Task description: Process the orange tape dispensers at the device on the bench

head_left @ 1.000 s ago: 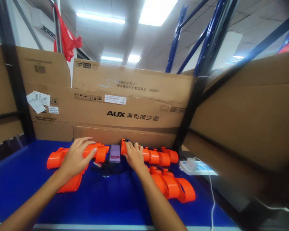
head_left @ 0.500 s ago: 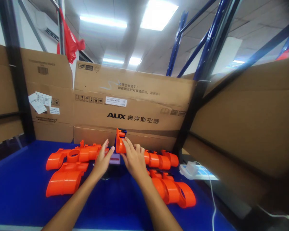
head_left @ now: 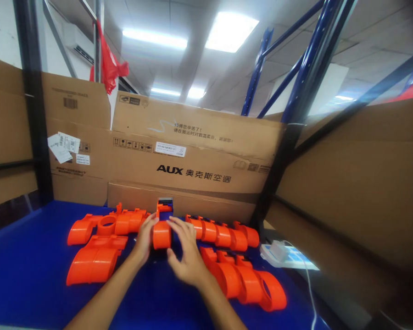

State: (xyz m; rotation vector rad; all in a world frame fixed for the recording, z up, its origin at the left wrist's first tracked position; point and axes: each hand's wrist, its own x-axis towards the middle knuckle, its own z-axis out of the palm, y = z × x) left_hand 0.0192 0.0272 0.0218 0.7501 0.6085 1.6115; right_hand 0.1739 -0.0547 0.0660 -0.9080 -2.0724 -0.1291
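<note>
An orange tape dispenser (head_left: 162, 235) with a dark blade end on top stands upright in the middle, between my two hands. My left hand (head_left: 145, 238) grips it from the left side, fingers partly hidden behind it. Close on the right, my right hand (head_left: 187, 252) has its thumb and fingers spread apart; its fingertips are near the dispenser's upper right edge, and whether they touch it I cannot tell. Similar orange dispensers lie in a row (head_left: 223, 234) behind my right hand, with a second group (head_left: 251, 282) nearer on the right.
More orange parts lie in a back left group (head_left: 129, 222) and a front left group (head_left: 92, 265) on the blue table surface (head_left: 27, 275). Cardboard panels (head_left: 137, 169) wall the back and sides. A power strip (head_left: 285, 255) with a white cable sits at the right edge.
The tape dispenser has come down and towards me and turned to face me. My left hand has closed on it, while my right hand has loosened and spread its fingers.
</note>
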